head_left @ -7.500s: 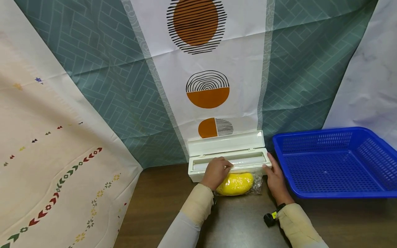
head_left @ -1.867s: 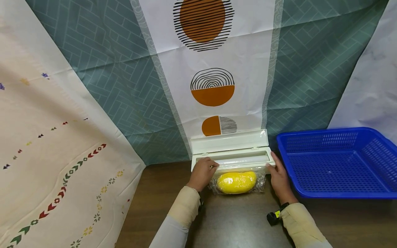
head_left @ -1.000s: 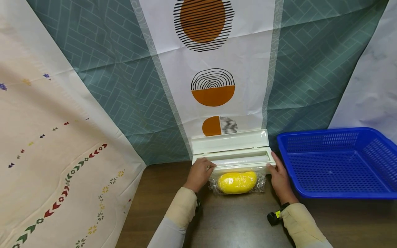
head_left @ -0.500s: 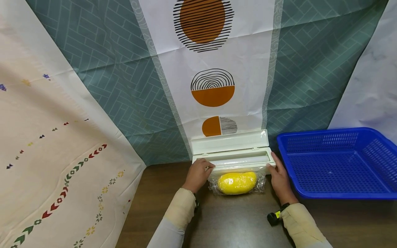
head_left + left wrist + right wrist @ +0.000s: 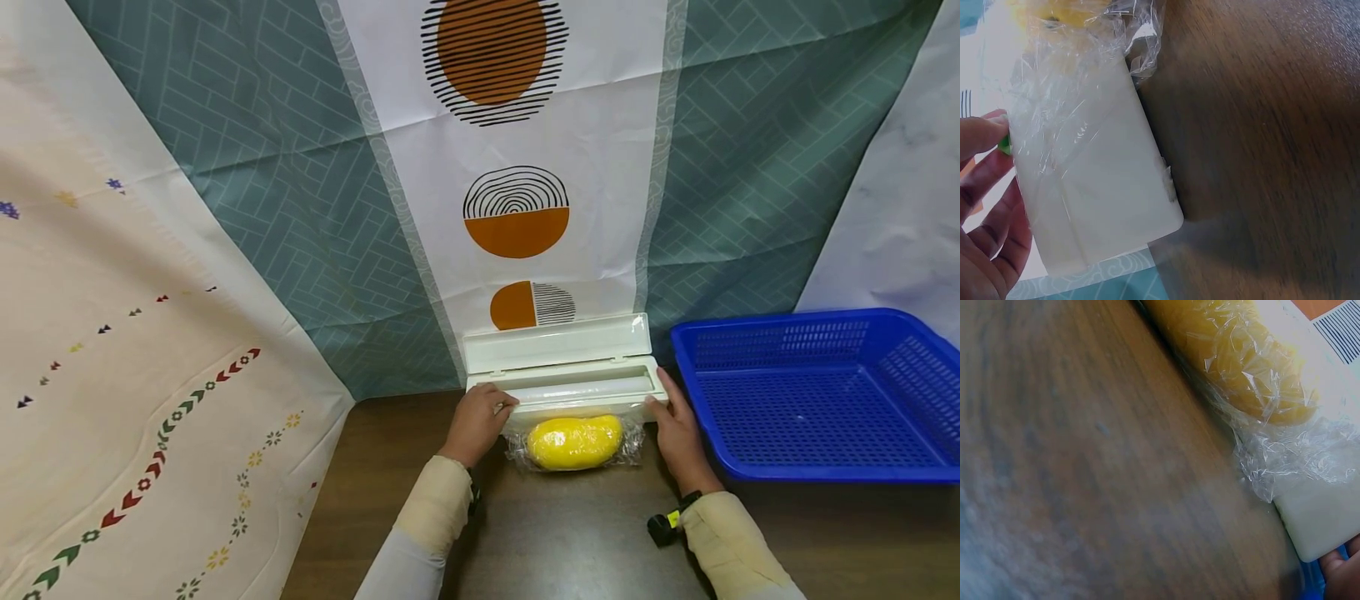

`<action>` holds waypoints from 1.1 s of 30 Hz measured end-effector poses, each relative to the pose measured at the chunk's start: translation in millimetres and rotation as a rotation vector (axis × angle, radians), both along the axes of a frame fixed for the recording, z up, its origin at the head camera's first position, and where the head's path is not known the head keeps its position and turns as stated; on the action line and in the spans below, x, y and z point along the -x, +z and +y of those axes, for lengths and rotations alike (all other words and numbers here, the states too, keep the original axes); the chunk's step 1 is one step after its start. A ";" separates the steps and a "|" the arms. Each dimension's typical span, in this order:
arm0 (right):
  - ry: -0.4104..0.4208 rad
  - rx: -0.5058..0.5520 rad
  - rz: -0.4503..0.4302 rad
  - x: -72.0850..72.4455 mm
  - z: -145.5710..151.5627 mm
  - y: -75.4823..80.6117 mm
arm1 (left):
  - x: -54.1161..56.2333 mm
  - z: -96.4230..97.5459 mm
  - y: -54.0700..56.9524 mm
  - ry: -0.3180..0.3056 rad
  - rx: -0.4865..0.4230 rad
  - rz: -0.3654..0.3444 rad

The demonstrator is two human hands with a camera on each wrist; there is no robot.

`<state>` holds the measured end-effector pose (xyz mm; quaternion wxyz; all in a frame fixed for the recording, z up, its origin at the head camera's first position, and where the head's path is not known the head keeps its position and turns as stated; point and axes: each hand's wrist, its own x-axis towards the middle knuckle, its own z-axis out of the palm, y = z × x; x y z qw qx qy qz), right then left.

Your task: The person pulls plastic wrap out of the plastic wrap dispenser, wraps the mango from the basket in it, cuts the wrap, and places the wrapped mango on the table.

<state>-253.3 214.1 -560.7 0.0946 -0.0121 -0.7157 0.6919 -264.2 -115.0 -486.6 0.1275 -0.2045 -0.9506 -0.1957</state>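
Note:
A white cling film dispenser [image 5: 633,408] lies near the back of the table, its lid [image 5: 558,346] raised and a film roll [image 5: 585,389] inside. At its left end, my left hand [image 5: 476,421] pinches a small green slider [image 5: 1004,145] on the front edge between thumb and finger. My right hand [image 5: 678,442] grips the dispenser's right end, thumb on the front and fingers around the side. Against the dispenser's front sits a smooth yellow oblong thing [image 5: 576,442], wrapped in crinkled clear film [image 5: 1285,450]. Most of the right hand is outside the right wrist view.
A blue plastic basket [image 5: 817,475] stands to the right on the brown wooden table [image 5: 570,533]. Behind the dispenser hangs a patterned cloth [image 5: 517,292], and a cream cloth [image 5: 187,467] hangs at the left.
My left hand has slid leftward along the dispenser's front edge, from its middle to its left end, uncovering the whole yellow thing. The right hand keeps its grip. Little moves in the last second.

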 end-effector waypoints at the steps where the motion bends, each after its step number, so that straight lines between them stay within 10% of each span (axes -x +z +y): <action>1: 0.002 0.003 -0.001 -0.1 -0.1 0.4 | -0.2 -0.2 0.2 0.001 0.004 0.001; 33: -0.010 -0.012 0.008 -0.6 -1.0 0.1 | -2.5 -19.6 0.2 0.027 0.010 0.006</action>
